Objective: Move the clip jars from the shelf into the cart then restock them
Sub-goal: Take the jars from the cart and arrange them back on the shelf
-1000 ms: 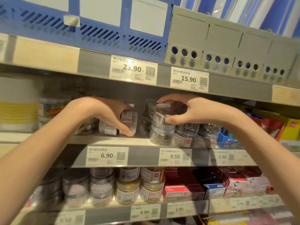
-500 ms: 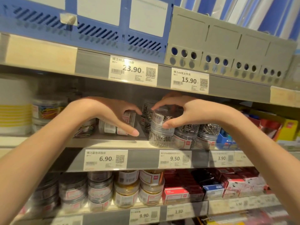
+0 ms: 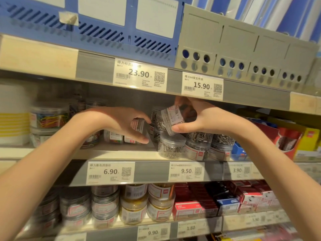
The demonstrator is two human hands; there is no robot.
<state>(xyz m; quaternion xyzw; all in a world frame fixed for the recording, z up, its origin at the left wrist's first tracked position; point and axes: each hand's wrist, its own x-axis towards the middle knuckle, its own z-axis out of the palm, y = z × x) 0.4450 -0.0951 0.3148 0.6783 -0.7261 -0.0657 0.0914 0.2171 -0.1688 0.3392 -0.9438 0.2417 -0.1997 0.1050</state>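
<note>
Both hands reach into the middle shelf. My right hand grips a clear jar of silver clips, tilted on its side above a standing jar of silver clips. More silver clip jars stand to its right. My left hand curls round a small labelled jar lying on its side. Jars of coloured clips are stacked at the shelf's left. No cart is in view.
The upper shelf edge with price tags hangs just above my right hand. Blue file trays and grey holders stand on top. The lower shelf holds several clip jars and red staple boxes. Red and yellow boxes stand to the right.
My right hand has lifted its jar off the stack and tipped it onto its side, up under the upper shelf. My left hand has stayed on the small jar.
</note>
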